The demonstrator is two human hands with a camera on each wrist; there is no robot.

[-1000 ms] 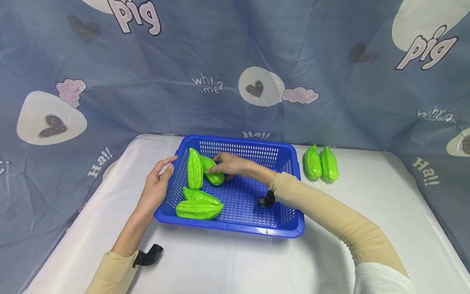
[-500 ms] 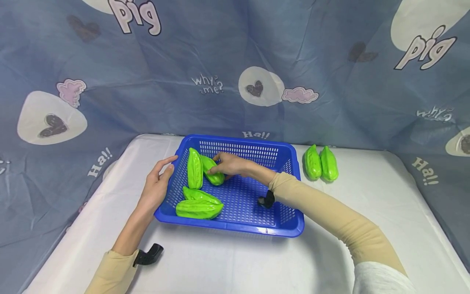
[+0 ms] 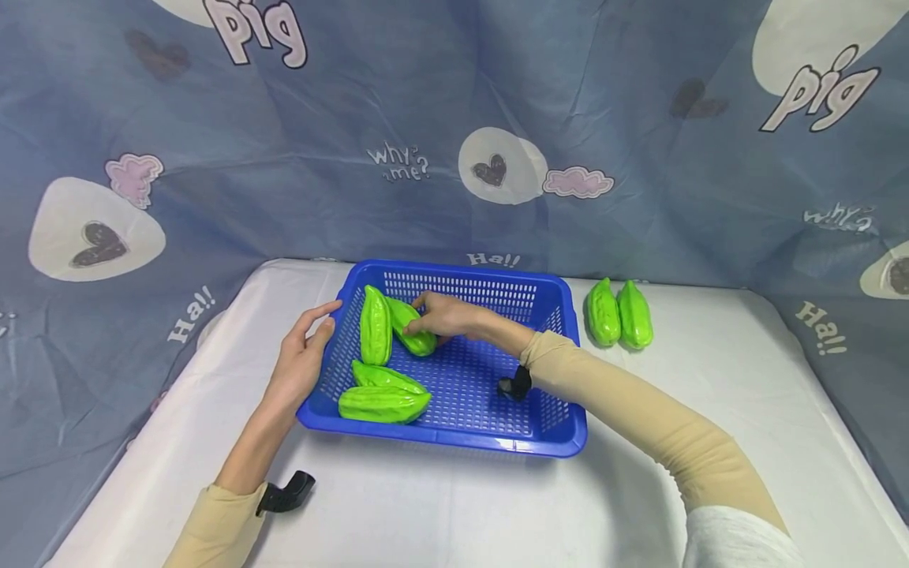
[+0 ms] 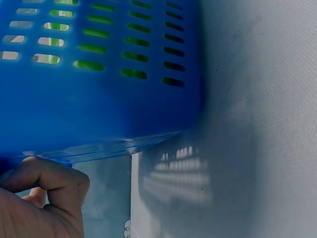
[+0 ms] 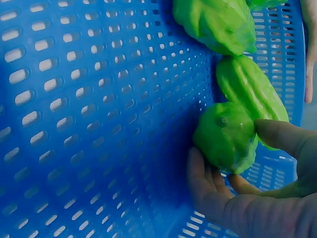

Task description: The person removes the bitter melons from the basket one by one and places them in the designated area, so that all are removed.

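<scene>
Drifting marginally in the head view, sliding backdrop (image 3: 341, 95), blue basket (image 3: 469, 438) and green pair (image 3: 604, 315) on the desk (image 3: 383, 513) slightly leftward | nudging held green fruit (image 3: 421, 342) in the right grip (image 3: 446, 317) barely rightward, widening its spread from the neighbouring green fruit (image 3: 375, 327)

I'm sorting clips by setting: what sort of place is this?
Probably a makeshift tabletop recording spot: a printed blue backdrop behind, a white-covered table, and black wrist devices.

Tan sleeves (image 3: 632, 398) (right one wrinkled), white upper sleeve (image 3: 738, 540) beyond; black, bent wrist mounts (image 3: 287, 495).
</scene>
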